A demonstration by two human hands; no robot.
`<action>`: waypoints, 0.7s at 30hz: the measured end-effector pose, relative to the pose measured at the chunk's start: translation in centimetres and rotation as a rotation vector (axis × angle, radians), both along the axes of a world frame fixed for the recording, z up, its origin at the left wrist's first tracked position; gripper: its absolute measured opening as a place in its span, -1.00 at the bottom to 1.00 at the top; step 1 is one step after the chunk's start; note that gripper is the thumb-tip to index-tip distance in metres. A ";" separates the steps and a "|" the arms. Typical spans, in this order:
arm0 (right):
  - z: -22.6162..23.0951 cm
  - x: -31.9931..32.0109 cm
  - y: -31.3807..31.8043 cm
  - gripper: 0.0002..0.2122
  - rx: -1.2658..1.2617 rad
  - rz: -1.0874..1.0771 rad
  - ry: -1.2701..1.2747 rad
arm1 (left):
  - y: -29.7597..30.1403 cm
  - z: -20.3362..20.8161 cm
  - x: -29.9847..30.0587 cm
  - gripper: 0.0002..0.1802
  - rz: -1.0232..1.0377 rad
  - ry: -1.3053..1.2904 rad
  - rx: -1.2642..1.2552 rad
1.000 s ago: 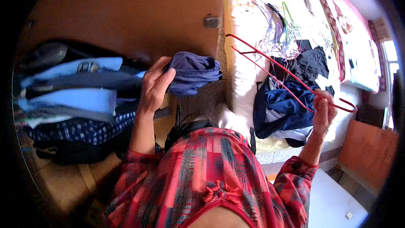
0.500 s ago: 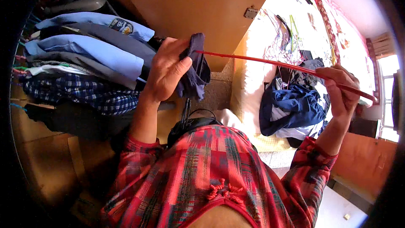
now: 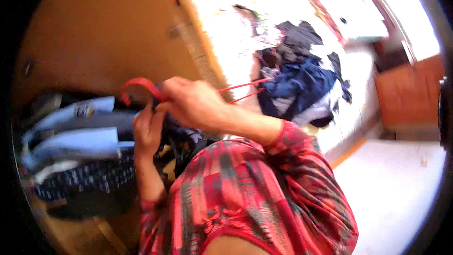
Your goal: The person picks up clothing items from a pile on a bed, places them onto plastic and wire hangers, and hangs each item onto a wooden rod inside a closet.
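Both hands on red hanger

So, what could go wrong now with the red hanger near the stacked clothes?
1. The right hand holds the hanger by its hook end, and the rest sticks out toward the heap of clothes on the bed. It might snag there.
2. The left hand works close beside the folded stack. A pull could drag the stack out of order.
3. The picture is blurred, so the grip may be less sure than it looks.
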State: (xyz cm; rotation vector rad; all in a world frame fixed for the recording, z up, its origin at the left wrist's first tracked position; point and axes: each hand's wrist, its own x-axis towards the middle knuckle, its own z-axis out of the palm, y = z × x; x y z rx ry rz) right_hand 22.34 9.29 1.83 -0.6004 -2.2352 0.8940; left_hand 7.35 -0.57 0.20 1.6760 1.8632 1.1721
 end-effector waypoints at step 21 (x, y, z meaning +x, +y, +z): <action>-16.4 5.1 3.9 -0.65 -0.286 -0.238 -0.276 | 3.0 0.1 2.4 -0.77 -0.174 -0.268 0.115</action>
